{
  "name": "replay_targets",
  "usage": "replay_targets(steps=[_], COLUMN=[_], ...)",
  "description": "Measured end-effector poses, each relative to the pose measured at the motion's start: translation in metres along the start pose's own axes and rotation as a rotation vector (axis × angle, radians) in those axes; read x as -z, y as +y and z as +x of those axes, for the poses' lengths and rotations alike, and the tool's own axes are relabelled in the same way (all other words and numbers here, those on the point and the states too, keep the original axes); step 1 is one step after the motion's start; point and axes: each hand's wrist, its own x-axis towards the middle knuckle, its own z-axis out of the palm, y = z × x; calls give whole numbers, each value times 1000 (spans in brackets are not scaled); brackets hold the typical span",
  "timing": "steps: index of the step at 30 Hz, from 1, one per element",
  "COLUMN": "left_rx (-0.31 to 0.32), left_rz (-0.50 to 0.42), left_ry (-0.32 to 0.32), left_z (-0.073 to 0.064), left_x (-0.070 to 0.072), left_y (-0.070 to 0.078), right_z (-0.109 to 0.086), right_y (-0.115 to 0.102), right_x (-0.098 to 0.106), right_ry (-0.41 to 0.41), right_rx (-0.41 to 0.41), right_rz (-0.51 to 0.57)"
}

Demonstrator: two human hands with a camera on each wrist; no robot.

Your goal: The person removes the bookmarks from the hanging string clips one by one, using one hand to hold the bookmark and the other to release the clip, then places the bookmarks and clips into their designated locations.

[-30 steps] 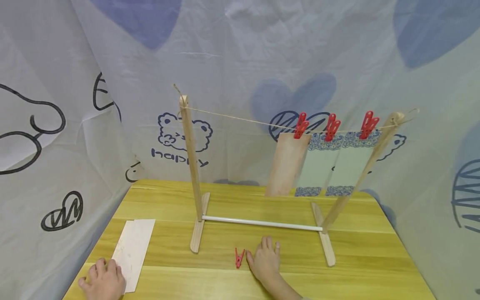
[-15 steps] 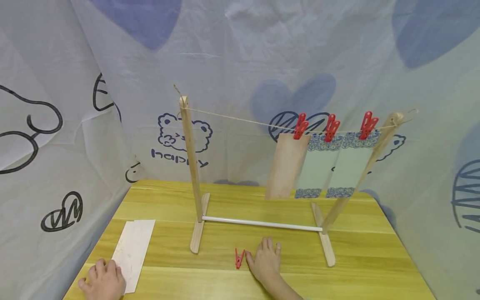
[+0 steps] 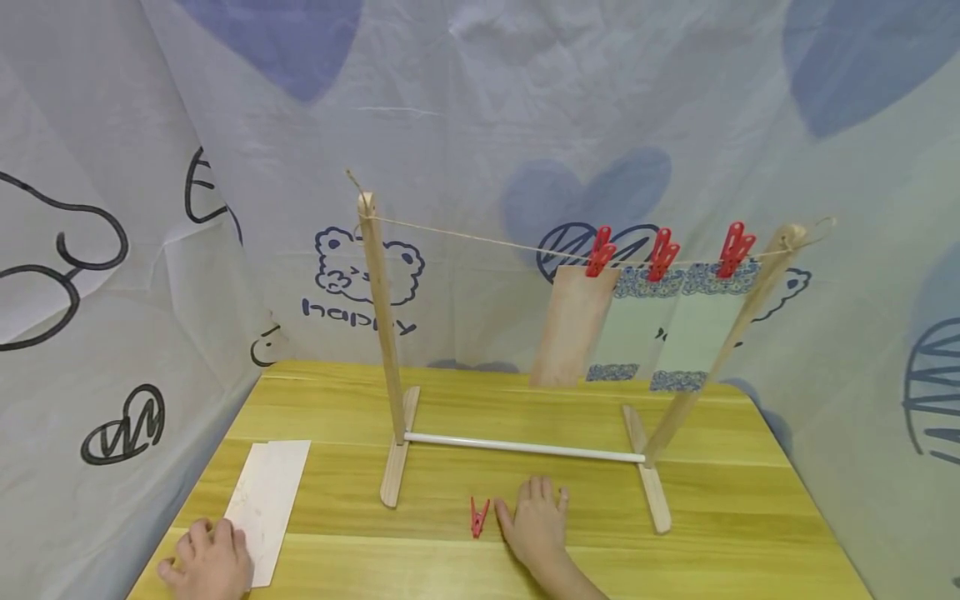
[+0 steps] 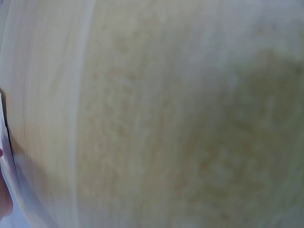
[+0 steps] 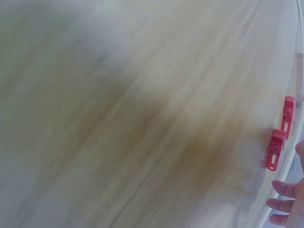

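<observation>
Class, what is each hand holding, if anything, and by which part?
Right hand: nothing, resting beside the red plastic clip. Left hand: touching the near left edge of the pale rectangular paper cards; whether it grips them cannot be told.

The clothespins (image 3: 477, 518) are red, the flat cards (image 3: 268, 496) off-white, the left hanging card (image 3: 574, 327) mottled pink-beige, the two other hanging cards (image 3: 699, 333) pale green with patterned blue bands, the tabletop (image 3: 367, 567) yellow wood-grained, the backdrop (image 3: 465, 133) greyish with blue hearts

A pale sheet (image 3: 480, 92) hangs behind, with blue hearts (image 3: 281, 33) at eleven and two o'clock. Yellow wood-grain tabletop (image 3: 450, 479) spreads around six.
</observation>
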Motion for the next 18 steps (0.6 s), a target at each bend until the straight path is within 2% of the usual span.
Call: replay_targets(steps=[3, 6, 13, 18], left_rx=[3, -19, -124, -197], left_rz=[-21, -58, -162, -219], left_ry=[0, 11, 108, 121], left_z=[-1, -1, -4, -5], left_x=[0, 1, 2, 2], left_y=[3, 6, 21, 36], right_z=[0, 0, -2, -3], right_y=[2, 4, 8, 10], right_x=[4, 9, 25, 37], right_ry=[13, 29, 74, 118], right_rx=[-5, -6, -1, 5], right_rz=[16, 32, 88, 115])
